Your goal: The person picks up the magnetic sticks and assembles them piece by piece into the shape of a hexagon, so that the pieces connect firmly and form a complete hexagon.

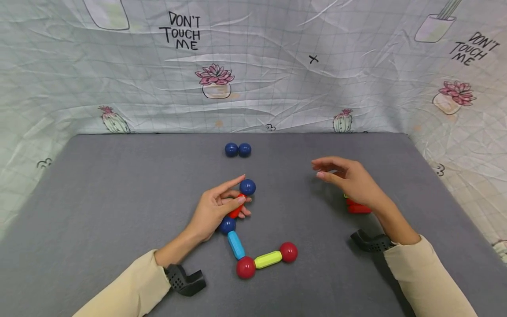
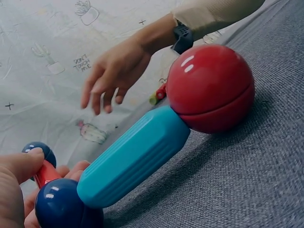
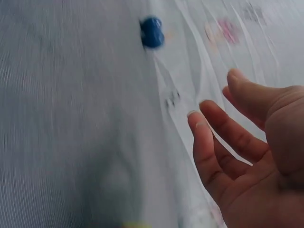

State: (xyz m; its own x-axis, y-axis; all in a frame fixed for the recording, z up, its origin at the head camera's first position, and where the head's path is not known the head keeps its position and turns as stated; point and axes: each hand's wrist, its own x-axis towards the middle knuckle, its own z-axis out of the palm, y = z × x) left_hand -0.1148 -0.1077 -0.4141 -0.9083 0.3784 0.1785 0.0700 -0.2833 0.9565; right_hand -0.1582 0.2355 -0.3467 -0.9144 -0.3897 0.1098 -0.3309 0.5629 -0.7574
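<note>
My left hand (image 1: 209, 213) pinches a red rod (image 1: 236, 212) between thumb and fingers. A blue ball (image 1: 247, 187) sits on the rod's far end and another blue ball (image 1: 227, 225) on its near end. From that near ball a light blue rod (image 2: 135, 154) runs to a red ball (image 2: 211, 88). A yellow-green rod (image 1: 268, 259) joins this red ball to a second red ball (image 1: 288, 252) on the right. My right hand (image 1: 354, 180) hovers over the table's right side, fingers loosely bent, holding nothing; the right wrist view shows bare fingertips (image 3: 203, 133).
Red rods (image 1: 358, 208) and a bit of yellow-green lie partly hidden beneath my right forearm. Two blue balls (image 1: 238, 149) rest side by side near the back edge of the grey table (image 1: 130, 185). A printed cloth (image 1: 273, 83) hangs behind it.
</note>
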